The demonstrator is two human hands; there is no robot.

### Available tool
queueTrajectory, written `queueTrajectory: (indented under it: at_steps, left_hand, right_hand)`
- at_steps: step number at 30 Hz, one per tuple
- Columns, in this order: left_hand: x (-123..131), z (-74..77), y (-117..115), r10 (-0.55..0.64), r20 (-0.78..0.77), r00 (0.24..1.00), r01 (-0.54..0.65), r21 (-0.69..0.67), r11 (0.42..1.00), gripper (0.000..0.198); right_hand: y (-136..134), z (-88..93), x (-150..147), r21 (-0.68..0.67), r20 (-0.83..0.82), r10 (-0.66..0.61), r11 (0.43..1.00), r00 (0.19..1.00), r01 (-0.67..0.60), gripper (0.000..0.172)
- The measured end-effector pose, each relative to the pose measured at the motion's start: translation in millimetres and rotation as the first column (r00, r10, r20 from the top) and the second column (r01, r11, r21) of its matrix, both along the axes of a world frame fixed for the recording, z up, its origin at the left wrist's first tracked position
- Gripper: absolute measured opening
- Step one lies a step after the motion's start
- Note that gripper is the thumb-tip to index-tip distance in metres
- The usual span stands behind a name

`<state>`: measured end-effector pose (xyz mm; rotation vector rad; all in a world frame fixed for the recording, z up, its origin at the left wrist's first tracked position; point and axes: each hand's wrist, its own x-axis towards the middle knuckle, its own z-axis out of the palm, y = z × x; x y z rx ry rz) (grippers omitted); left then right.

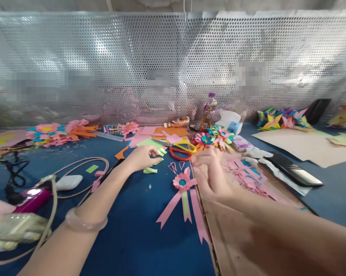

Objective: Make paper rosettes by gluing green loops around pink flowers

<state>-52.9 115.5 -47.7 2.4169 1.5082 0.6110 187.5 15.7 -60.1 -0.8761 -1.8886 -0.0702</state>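
Note:
My left hand (142, 157) reaches forward over the blue table (132, 230), its fingers pinched on a small light-green paper strip (158, 153). More green strips (150, 170) lie just below it. My right hand (211, 172) hovers at the edge of a brown cardboard sheet (233, 230), fingers loosely curled with nothing in them that I can see. Between the hands lies a pink paper rosette with ribbon tails (184, 195). Red and yellow scissors (181, 151) lie just beyond it.
Pink paper cut-outs (247, 174) are heaped on the cardboard beside a black phone (294, 168). Finished paper flowers (216, 138) stand near a bottle (208, 111); others (55, 132) lie far left. Cables and a white case (69, 182) sit left. A perforated metal screen (173, 57) closes the back.

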Motion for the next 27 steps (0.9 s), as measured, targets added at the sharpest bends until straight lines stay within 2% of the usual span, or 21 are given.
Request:
queueTrajectory:
  at_steps: [3, 5, 8, 14, 22, 27]
  left_hand:
    - [-0.9, -3.2, -0.1, -0.03, -0.06, 0.998, 0.029, -0.015, 0.999, 0.025]
    - [0.0, -5.3, -0.3, -0.033, -0.076, 0.997, 0.032, -0.02, 0.999, 0.021]
    - [3.1, -6.0, -1.9, -0.058, -0.021, 0.998, 0.057, -0.042, 0.997, 0.017]
    - [13.7, 5.4, -13.8, -0.139, 0.053, 0.989, 0.145, -0.133, 0.981, 0.018]
    - [19.0, 9.5, -18.6, -0.133, 0.079, 0.988, 0.145, -0.186, 0.972, 0.018]
    - [17.0, 13.7, -18.5, -0.152, 0.015, 0.988, 0.151, -0.227, 0.962, 0.021]
  right_hand:
    - [15.0, -8.2, -6.3, 0.025, 0.045, 0.053, 0.998, 0.998, -0.054, 0.015]
    - [22.3, -14.7, -6.6, -0.051, 0.013, 0.02, 0.999, 1.0, -0.019, 0.015]
    - [28.9, -21.8, -2.6, -0.193, -0.103, -0.071, 0.98, 0.992, 0.05, 0.015]
    - [38.4, -27.0, 2.8, -0.492, -0.33, -0.22, 0.87, 0.918, 0.031, 0.021]
    - [37.9, -25.1, 2.2, -0.568, -0.313, -0.188, 0.822, 0.931, -0.025, 0.023]
    - [37.0, -23.0, 2.1, -0.586, -0.303, -0.182, 0.81, 0.936, -0.032, 0.025]
